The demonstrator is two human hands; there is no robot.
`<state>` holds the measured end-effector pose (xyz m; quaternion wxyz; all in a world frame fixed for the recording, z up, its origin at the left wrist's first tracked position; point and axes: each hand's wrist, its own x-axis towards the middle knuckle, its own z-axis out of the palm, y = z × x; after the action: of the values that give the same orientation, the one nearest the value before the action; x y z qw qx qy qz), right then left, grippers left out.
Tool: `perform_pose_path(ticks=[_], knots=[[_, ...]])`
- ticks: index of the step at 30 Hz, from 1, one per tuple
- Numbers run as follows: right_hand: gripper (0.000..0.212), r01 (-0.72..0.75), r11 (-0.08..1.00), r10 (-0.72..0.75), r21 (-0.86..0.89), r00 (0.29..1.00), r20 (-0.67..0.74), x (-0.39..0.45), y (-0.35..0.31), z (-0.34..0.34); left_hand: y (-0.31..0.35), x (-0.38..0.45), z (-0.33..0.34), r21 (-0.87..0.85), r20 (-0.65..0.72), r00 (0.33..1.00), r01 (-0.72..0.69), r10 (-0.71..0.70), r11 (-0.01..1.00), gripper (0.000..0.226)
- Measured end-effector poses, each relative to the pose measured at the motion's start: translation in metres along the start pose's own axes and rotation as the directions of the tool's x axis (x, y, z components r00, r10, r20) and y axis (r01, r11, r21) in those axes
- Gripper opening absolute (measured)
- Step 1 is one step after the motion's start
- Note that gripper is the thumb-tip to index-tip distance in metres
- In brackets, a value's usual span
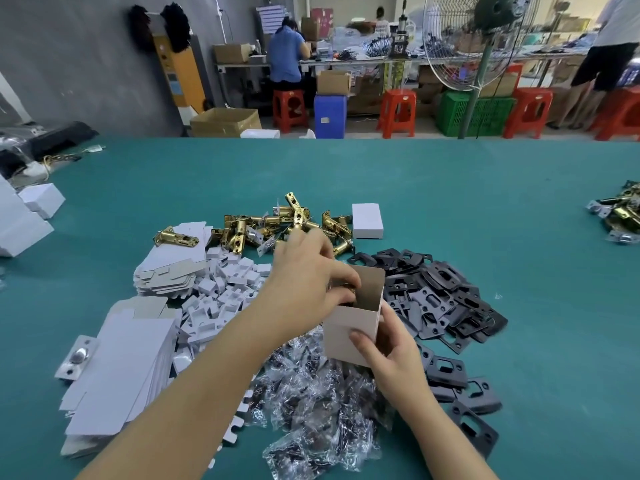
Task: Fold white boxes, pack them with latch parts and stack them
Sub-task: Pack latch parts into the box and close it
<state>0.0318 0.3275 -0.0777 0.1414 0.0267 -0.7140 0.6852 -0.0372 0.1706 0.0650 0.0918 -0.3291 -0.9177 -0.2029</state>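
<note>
Crowding the open white box (349, 336): black plates (446, 299), bagged screws (311, 407).

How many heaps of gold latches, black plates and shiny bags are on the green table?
Gold latch heaps: 2
Black plate heaps: 1
Shiny bag heaps: 1
Total: 4

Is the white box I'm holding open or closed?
Open: the white box has its top flap up while the left hand reaches in.
</note>
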Motion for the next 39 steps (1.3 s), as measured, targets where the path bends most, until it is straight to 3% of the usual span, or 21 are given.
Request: perform_pose_path(ticks=[2,7,9,11,13,14,15,17,20,21,23,26,30,35,39], knots=[[0.046,0.000,1.000,0.000,-0.005,1.000,-0.010,0.000,0.001,-0.001,0.001,-0.001,0.002,0.018,-0.014,1.000,0.017,-0.017,1.000,0.010],[0.053,-0.001,0.996,0.000,-0.090,1.000,-0.013,-0.002,0.004,-0.003,-0.008,-0.003,0.005,0.114,0.116,0.988,0.086,-0.100,0.990,0.014],[0.056,0.004,0.990,-0.007,-0.138,1.000,-0.024,-0.003,0.005,-0.004,-0.015,-0.004,0.001,0.118,0.091,0.990,0.095,-0.106,0.988,0.014],[0.053,0.005,0.988,-0.012,-0.152,0.999,-0.044,-0.004,0.005,-0.004,-0.022,-0.007,-0.004,-0.186,0.010,0.991,0.136,-0.136,0.973,0.012],[0.053,0.002,0.988,-0.012,-0.154,0.998,-0.061,-0.004,0.004,-0.005,-0.032,-0.011,-0.012,-0.630,-0.012,0.958,0.216,-0.288,0.746,0.019],[0.055,-0.004,0.988,-0.007,-0.155,0.998,-0.069,-0.004,0.004,-0.005,-0.039,-0.013,-0.014,-0.746,-0.005,0.925,0.250,-0.380,0.618,0.022],[0.059,-0.011,0.988,-0.002,-0.157,0.997,-0.078,-0.003,0.005,-0.005,-0.049,-0.014,-0.013,-0.767,0.001,0.890,0.293,-0.456,0.571,0.024],[0.067,-0.030,0.985,0.015,-0.170,0.996,-0.091,-0.003,0.006,-0.005,-0.072,-0.017,-0.006,-0.627,0.026,0.856,0.417,-0.517,0.658,0.022],[0.062,-0.049,0.984,0.040,-0.169,0.998,-0.054,-0.003,0.006,-0.004,-0.105,-0.024,0.015,-0.105,0.140,0.848,0.526,-0.512,0.844,0.020],[0.058,-0.048,0.985,0.045,-0.166,0.999,-0.026,-0.002,0.006,-0.004,-0.113,-0.027,0.022,0.044,0.187,0.832,0.525,-0.523,0.850,0.023],[0.058,-0.051,0.985,0.056,-0.167,0.998,0.024,-0.002,0.005,-0.004,-0.122,-0.032,0.036,0.157,0.274,0.792,0.522,-0.545,0.838,0.030],[0.067,-0.050,0.980,0.061,-0.191,0.997,0.050,-0.002,0.002,-0.003,-0.128,-0.037,0.050,0.132,0.298,0.801,0.504,-0.519,0.853,0.034],[0.074,-0.052,0.982,0.066,-0.182,0.995,0.073,-0.004,0.002,-0.004,-0.124,-0.036,0.050,0.105,0.219,0.832,0.499,-0.510,0.860,0.015],[0.075,-0.044,0.984,0.061,-0.170,0.993,0.096,-0.004,0.002,-0.004,-0.110,-0.030,0.036,0.105,0.124,0.861,0.483,-0.493,0.869,0.008],[0.075,-0.037,0.987,0.053,-0.154,0.994,0.099,-0.005,0.003,-0.003,-0.083,-0.023,0.010,-0.125,-0.012,0.899,0.433,-0.438,0.893,0.013]])
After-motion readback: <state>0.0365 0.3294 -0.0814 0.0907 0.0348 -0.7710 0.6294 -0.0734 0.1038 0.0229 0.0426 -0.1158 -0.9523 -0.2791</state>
